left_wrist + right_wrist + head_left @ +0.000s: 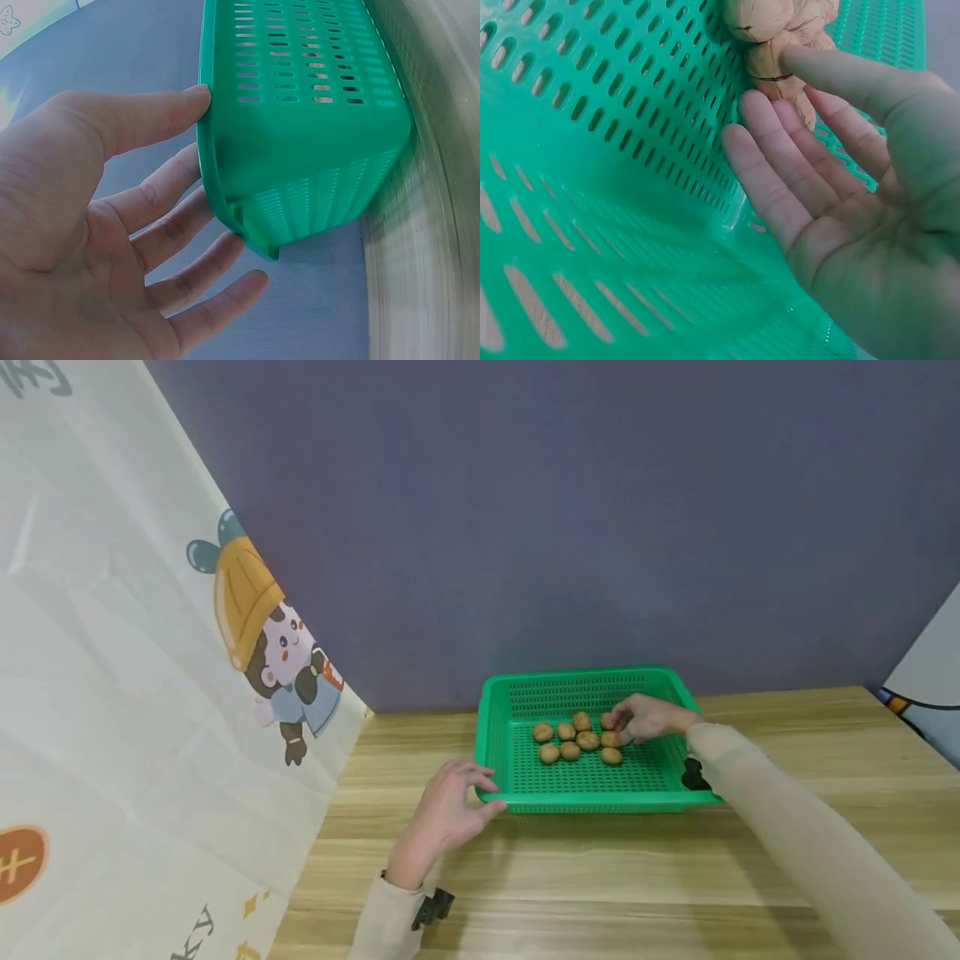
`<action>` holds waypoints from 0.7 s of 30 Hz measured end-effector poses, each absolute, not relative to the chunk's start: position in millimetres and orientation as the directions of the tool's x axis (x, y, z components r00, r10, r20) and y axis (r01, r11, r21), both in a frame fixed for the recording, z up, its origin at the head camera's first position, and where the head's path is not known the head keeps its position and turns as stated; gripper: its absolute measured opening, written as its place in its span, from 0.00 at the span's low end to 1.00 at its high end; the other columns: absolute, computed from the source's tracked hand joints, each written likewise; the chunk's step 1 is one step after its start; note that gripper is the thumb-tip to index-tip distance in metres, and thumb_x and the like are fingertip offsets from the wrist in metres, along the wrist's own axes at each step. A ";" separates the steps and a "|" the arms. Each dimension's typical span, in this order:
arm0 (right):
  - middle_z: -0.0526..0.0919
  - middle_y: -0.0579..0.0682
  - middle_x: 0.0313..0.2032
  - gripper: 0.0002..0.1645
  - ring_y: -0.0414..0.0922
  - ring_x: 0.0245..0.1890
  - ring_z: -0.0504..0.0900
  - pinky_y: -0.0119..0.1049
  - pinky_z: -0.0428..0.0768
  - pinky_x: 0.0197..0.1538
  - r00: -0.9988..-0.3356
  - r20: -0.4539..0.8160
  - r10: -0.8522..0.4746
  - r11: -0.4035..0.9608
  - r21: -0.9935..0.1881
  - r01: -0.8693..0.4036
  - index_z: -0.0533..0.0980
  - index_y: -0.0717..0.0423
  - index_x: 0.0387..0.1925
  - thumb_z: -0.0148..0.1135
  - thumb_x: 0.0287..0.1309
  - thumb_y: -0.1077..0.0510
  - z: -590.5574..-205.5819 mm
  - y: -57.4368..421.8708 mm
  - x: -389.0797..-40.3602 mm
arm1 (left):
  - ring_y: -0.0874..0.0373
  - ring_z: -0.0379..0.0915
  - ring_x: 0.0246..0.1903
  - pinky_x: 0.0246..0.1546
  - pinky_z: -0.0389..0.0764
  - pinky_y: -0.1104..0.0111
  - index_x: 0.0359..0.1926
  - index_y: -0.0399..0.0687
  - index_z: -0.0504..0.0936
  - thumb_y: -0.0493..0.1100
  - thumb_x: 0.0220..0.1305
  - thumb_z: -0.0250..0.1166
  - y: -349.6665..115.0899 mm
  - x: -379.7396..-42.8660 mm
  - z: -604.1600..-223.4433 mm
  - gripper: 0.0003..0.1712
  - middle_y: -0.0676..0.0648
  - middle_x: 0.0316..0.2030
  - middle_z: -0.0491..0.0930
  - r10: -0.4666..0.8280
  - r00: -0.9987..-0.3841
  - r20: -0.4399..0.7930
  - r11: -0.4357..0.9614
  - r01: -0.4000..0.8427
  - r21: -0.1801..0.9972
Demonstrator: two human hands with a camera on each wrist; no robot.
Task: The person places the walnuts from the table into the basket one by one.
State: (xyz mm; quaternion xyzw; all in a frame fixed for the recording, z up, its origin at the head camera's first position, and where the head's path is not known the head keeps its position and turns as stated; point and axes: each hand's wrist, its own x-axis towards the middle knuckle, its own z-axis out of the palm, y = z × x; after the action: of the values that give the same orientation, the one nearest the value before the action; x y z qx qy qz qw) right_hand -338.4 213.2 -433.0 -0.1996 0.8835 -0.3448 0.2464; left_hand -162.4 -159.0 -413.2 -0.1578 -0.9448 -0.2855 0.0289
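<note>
A green plastic basket (600,799) with slotted walls holds several walnuts (587,741) on its floor. My right hand (647,718) reaches over the basket's right side. In the right wrist view, its thumb and fingertips pinch a walnut (769,64), and more walnuts lie beside that one. My left hand (448,810) is at the basket's near left corner. Thumb and fingers, spread apart and fairly straight, touch the rim (205,127) there in the left wrist view.
The basket stands on a wood-grain table (600,868), close to a dark blue-grey panel (562,527) behind it. A white sheet printed with a cartoon figure (281,652) lies to the left. Another printed surface (930,677) shows at the far right.
</note>
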 end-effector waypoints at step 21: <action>0.90 0.46 0.42 0.10 0.39 0.39 0.87 0.36 0.85 0.41 -0.867 0.066 -0.495 0.633 -0.655 -0.411 0.85 0.53 0.49 0.66 0.75 0.53 -351.6 231.4 -268.7 | 0.38 0.71 0.72 0.75 0.70 0.39 0.57 0.49 0.88 0.54 0.67 0.74 -167.9 -165.6 -419.5 0.22 0.45 0.65 0.83 0.296 -0.938 0.179 0.777 0.345 0.527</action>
State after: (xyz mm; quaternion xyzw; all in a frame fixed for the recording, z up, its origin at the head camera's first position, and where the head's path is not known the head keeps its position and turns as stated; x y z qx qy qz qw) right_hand -268.7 231.4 -351.6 -0.2512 0.9017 -0.3467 0.0601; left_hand -165.6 -167.9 -419.5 -0.1704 -0.9416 -0.2874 0.0428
